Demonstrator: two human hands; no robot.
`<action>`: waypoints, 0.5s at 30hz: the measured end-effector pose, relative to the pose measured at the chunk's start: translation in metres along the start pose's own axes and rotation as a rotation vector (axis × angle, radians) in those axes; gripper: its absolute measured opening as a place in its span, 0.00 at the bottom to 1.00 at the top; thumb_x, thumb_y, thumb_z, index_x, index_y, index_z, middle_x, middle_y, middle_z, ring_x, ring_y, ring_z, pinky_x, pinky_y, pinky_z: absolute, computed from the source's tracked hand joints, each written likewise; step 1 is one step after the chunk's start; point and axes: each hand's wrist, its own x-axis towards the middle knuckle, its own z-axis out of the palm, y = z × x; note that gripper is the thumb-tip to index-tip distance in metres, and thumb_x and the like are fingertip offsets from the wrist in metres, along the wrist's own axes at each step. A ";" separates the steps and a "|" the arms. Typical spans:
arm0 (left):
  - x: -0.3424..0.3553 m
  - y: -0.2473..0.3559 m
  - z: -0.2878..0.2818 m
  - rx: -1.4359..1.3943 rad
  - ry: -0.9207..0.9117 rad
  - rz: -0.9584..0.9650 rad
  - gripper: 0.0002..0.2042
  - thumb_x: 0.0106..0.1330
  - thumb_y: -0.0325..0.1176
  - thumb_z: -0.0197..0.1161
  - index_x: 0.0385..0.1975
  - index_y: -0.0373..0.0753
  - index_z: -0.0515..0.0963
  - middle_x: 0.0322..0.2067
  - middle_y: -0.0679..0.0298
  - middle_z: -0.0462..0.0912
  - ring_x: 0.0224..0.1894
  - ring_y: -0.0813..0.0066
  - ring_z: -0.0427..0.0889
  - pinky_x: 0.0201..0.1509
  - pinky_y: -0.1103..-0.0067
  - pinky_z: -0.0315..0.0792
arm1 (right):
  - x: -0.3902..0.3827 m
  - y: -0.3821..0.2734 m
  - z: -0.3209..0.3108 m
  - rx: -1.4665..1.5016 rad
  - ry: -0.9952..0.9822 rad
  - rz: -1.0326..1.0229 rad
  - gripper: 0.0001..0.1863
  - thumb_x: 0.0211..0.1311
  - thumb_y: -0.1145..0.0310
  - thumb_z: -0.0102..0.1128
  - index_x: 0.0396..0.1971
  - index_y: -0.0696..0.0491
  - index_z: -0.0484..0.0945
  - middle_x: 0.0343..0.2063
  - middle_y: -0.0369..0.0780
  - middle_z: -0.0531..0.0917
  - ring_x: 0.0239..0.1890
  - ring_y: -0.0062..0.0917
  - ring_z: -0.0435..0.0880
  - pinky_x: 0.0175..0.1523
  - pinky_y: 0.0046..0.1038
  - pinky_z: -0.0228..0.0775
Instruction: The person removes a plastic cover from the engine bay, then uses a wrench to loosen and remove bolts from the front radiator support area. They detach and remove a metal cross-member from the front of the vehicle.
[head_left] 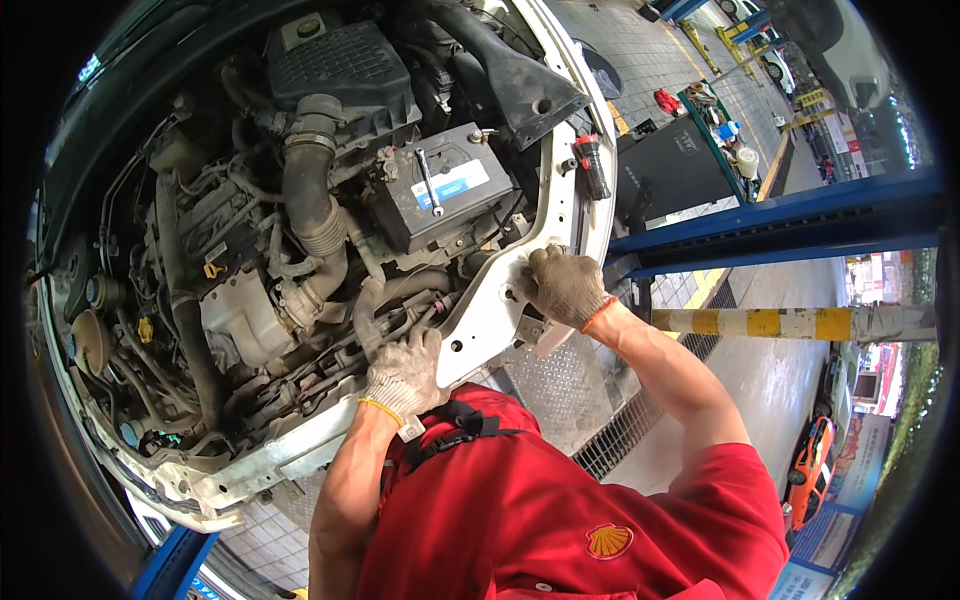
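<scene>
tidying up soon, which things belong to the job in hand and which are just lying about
Likely the job:
white panel, by left hand and right hand
wrench on the battery
flashlight

Seemingly just lying about:
red bundle
orange car

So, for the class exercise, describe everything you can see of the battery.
The battery is a dark, boxy block with a plastic-looking case, dusty top and blue-and-white label. It sits upright in the engine bay, right of a dark hose. A metal wrench lies on its top, partly over the label. Fittings show at its upper-right corner and left edge. Neither the left hand nor the right hand touches it.
</scene>
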 end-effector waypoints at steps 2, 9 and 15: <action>0.001 0.000 0.002 0.013 0.003 0.002 0.43 0.61 0.58 0.77 0.66 0.34 0.67 0.68 0.46 0.74 0.64 0.45 0.85 0.69 0.56 0.78 | 0.000 -0.001 0.003 0.036 0.002 0.003 0.25 0.75 0.45 0.60 0.27 0.52 0.88 0.20 0.45 0.88 0.26 0.42 0.92 0.31 0.45 0.84; 0.001 -0.001 0.003 -0.003 0.011 0.004 0.43 0.59 0.57 0.78 0.65 0.33 0.67 0.68 0.45 0.74 0.63 0.45 0.85 0.68 0.57 0.79 | 0.007 0.008 0.005 0.029 -0.186 0.026 0.25 0.74 0.46 0.61 0.28 0.52 0.88 0.23 0.47 0.89 0.27 0.43 0.93 0.32 0.45 0.84; 0.002 -0.002 0.004 -0.020 0.036 0.038 0.42 0.60 0.53 0.81 0.64 0.32 0.66 0.69 0.41 0.73 0.59 0.45 0.89 0.62 0.60 0.84 | 0.005 0.006 0.007 -0.020 -0.090 -0.062 0.24 0.75 0.46 0.60 0.36 0.54 0.88 0.34 0.49 0.91 0.31 0.45 0.93 0.36 0.46 0.85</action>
